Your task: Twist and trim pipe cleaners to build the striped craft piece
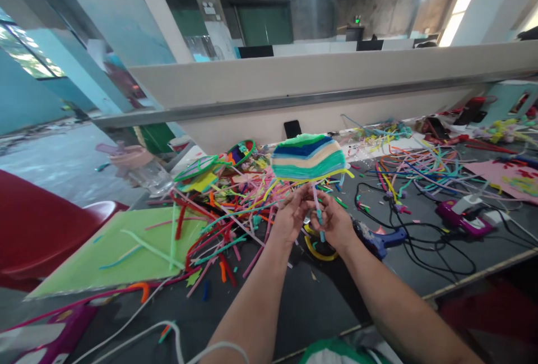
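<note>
So my left hand (293, 215) and right hand (336, 221) are pinching a stem (319, 217) mid-frame, pointing up, leaning slightly left; the striped panel (309, 159) above runs longways left-to-right.

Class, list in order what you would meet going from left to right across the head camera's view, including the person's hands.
Red chair → pink-lidded clear cup → left hand → right hand → blue glue gun → magenta power strip with plugs.

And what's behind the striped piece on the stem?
Past the striped piece show a dark phone, the pale partition and heaped fuzzy strips; whatever lies directly behind it is covered.
</note>
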Available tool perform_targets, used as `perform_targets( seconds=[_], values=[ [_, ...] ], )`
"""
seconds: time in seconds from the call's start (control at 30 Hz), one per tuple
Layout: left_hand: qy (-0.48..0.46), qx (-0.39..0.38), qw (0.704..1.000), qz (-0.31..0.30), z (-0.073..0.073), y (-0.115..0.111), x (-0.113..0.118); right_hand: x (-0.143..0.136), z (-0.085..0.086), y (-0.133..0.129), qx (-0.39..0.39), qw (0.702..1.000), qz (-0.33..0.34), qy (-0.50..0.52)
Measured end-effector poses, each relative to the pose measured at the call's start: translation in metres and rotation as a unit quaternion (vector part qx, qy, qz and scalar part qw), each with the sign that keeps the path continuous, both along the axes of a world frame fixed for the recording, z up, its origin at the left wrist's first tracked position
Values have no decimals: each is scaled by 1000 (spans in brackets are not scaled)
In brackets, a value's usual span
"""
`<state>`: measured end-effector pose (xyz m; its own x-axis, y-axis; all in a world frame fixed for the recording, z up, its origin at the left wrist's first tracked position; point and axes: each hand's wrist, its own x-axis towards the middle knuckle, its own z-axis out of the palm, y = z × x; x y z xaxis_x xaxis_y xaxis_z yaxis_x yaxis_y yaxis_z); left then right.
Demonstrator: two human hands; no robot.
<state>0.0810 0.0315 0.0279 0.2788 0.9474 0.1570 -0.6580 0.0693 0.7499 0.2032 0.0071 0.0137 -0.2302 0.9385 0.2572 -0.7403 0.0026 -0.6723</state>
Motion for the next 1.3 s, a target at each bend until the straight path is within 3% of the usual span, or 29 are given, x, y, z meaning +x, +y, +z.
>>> perform_targets(
  seconds=[0.1,0.3,0.57,0.9,1.07,1.2,1.3],
  values=[
    [6,11,1000,-21,0,-2,0,0,1,0,9,1000,-3,4],
    [7,34,998,56,0,-2,4,0,-1,0,9,999,-28,19],
    [14,22,995,93,-3,-1,5,-2,-1,0,-6,999,-17,43],
    [22,29,995,91,-1,-3,5,-3,-4,1,-19,996,20,82],
    [8,16,998,58,2,-5,5,-3,-3,-1,-29,995,44,88],
    [3,22,997,74,3,-6,3,-3,-2,-2,-29,995,48,86],
    [13,21,999,42,4,-7,1,-2,-1,-1,-19,996,45,73]
  ],
)
